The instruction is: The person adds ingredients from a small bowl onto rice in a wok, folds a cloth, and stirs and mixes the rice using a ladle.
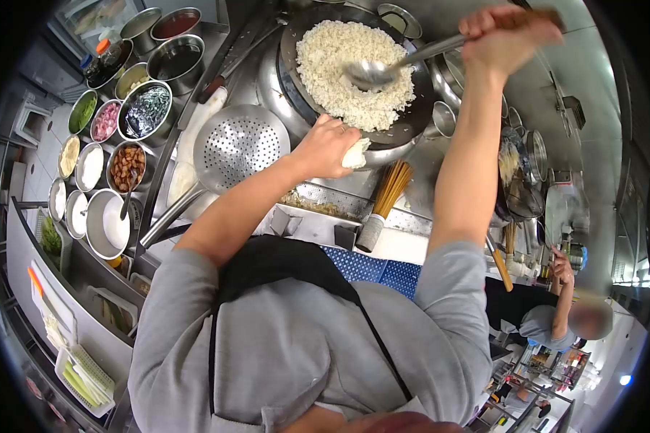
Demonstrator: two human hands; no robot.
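Note:
A dark wok (289,54) on the stove holds a wide heap of white rice (332,54). My left hand (326,148) is closed around a pale folded cloth (355,154) at the wok's near edge; the wok's handle or rim there is hidden by the hand. Raised at the upper right, my right hand (505,40) grips the wooden end of a long-handled ladle (430,50). The ladle's metal bowl rests in the rice. Left of my left forearm lies a large perforated strainer (242,148).
Metal containers of ingredients stand at the left, among them diced brown pieces (127,164), a foil-covered pot (146,110) and a white-filled pot (108,224). A bamboo wok brush (384,202) stands by the stove front. Another person (549,325) works at the far right.

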